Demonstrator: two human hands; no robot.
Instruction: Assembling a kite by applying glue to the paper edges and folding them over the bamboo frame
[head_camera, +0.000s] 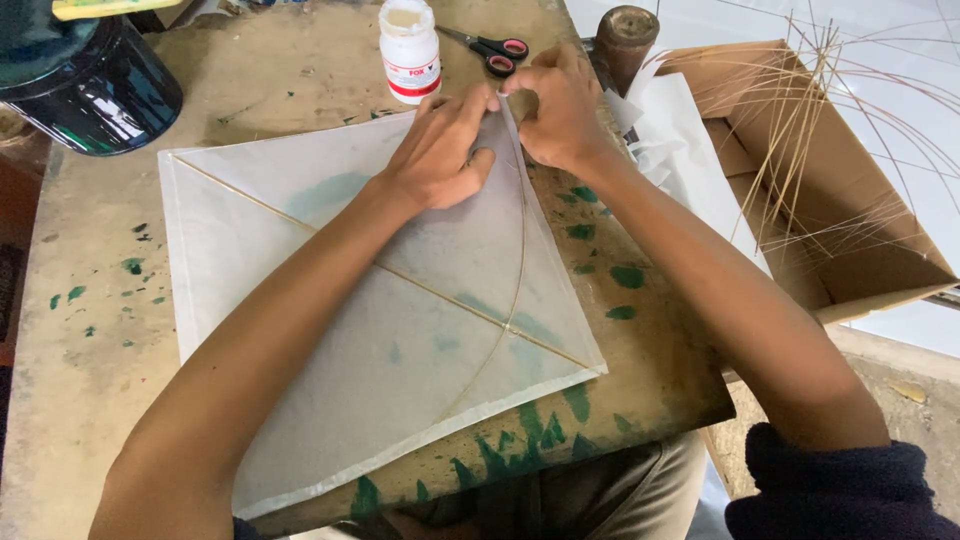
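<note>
A translucent white paper kite (300, 290) lies flat on a worn, paint-stained table (90, 400), with thin bamboo sticks crossing under the paper. My left hand (440, 150) presses on the paper near its far corner, fingertips at the corner's edge. My right hand (560, 110) pinches the same corner's paper fold from the right side. Both hands meet at that far corner.
A white glue bottle (410, 50) and red-handled scissors (495, 50) lie just beyond the hands. A dark round container (90, 90) stands at the back left. A cardboard box (850, 230) with thin bamboo strips (800, 130) sits to the right, beside loose white paper (680, 150).
</note>
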